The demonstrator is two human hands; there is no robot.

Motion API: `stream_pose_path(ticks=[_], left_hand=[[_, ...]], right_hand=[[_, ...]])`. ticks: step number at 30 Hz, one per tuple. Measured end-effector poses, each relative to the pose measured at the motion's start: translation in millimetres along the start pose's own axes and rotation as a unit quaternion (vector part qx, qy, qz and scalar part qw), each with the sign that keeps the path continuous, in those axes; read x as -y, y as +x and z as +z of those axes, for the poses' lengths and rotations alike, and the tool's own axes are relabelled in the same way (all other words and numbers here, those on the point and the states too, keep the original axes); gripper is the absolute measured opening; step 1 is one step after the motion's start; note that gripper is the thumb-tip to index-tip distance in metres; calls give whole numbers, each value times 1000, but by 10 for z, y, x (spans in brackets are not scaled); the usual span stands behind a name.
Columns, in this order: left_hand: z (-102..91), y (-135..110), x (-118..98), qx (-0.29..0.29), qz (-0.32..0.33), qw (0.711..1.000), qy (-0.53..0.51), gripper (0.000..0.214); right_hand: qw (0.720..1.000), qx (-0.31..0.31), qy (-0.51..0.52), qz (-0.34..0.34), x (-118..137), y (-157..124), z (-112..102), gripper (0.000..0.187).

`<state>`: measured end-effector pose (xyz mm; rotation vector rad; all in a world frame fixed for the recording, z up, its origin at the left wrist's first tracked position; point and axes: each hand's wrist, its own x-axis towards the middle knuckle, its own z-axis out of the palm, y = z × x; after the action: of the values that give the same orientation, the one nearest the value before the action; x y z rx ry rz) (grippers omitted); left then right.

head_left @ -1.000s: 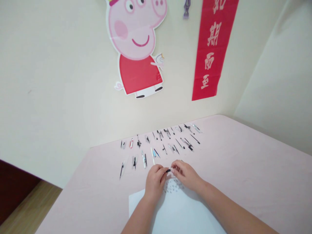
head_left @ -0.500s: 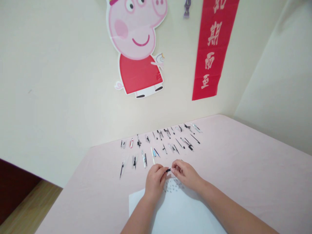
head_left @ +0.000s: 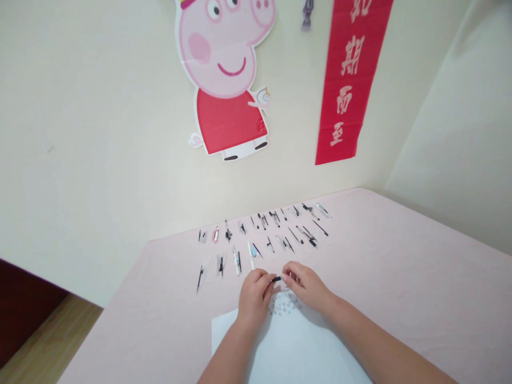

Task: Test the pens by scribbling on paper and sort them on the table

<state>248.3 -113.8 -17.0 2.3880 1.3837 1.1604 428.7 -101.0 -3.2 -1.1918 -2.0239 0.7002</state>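
Above the far edge of a white sheet of paper (head_left: 296,346), my left hand (head_left: 255,296) is closed, its thumb and fingers pinching a short black pen part (head_left: 276,279). My right hand (head_left: 304,284) is closed too, with its fingertips at the other end of that part. Whatever else lies inside the fingers is hidden. Many small grey marks or bits (head_left: 285,304) are scattered on the paper just below the hands; I cannot tell which they are. Beyond my left hand lies a white stick-like pen piece (head_left: 250,255), close to a light blue piece (head_left: 253,250).
Taken-apart pens lie in rows across the pink tabletop (head_left: 400,277), among them a pink one (head_left: 216,234) and a black refill (head_left: 199,279). A wall with a cartoon pig sticker (head_left: 230,122) and a red banner (head_left: 344,96) rises behind the table.
Hardly anything differs. My hands stay in the same place around the black pen part, with only a slight shift of the right fingertips.
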Motion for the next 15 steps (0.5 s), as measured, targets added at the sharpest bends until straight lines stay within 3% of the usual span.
stream_pose_path(ticks=[3,15], left_hand=[[3,-5,4,3,0,1000,1,21],[15,-19,12,-17,36,998,41,23]], right_hand=[[1000,3,-5,-4,9,-3,2,7],[999,9,-14,-27,-31,16,28,13]])
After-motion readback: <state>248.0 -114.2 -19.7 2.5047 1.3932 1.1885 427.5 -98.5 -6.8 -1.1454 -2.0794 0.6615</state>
